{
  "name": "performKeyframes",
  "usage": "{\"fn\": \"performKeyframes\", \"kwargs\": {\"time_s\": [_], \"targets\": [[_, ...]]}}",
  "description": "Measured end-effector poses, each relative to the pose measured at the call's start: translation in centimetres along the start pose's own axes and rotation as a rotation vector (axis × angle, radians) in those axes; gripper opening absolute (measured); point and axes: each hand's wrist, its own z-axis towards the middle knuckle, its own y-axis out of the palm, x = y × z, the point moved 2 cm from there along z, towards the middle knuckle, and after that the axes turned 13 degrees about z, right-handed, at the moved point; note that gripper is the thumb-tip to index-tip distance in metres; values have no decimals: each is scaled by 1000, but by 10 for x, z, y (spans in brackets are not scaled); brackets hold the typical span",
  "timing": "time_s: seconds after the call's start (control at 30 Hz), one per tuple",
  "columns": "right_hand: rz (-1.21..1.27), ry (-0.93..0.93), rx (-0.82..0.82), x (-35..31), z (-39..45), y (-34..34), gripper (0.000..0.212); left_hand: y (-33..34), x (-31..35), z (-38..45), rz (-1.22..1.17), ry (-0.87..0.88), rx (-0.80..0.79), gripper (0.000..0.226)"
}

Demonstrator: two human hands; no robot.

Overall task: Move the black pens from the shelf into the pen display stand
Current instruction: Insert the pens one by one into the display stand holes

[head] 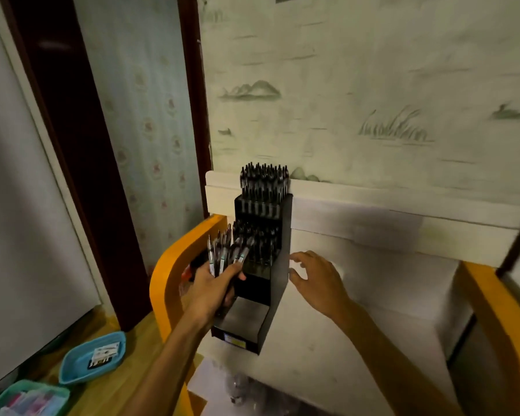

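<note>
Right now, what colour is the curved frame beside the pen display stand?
Orange-yellow; the curved frame shows best in the head view, left of the black pen display stand.

A blue tray (72,363) and a teal basket (0,399) sit on the wooden floor (126,382) at lower left.

A white shelf (357,295) with orange side rails (174,265) carries the black pen display stand (270,265), which stands upright on its left part, close to the left rail. On the wooden floor (126,379) to the left lie a blue tray (72,364) holding a small packet and, nearer the corner, a green tray (0,400) with pink items.
</note>
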Motion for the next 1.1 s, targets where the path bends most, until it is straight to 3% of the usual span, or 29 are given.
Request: {"fn": "performKeyframes", "kwargs": {"time_s": [0.2,0.43,0.6,0.77,0.93,1.1], "targets": [[-91,-10,116,-12,24,18,27,-9,-13,53,-100,26,-143,20],[5,61,250,-44,48,38,27,-22,-30,102,-130,-84,-292,26],[49,128,306,-64,57,49,28,-23,-35,124,-117,-23,-334,29],[298,227,332,-69,62,62,23,-20,-37,131,-137,44,-406,17],[623,263,337,-67,71,67,11,-15,-36,133,-154,28,-445,22],[852,271,388,-66,76,69,14,-13,-32,134,-163,50,-477,24]]}}
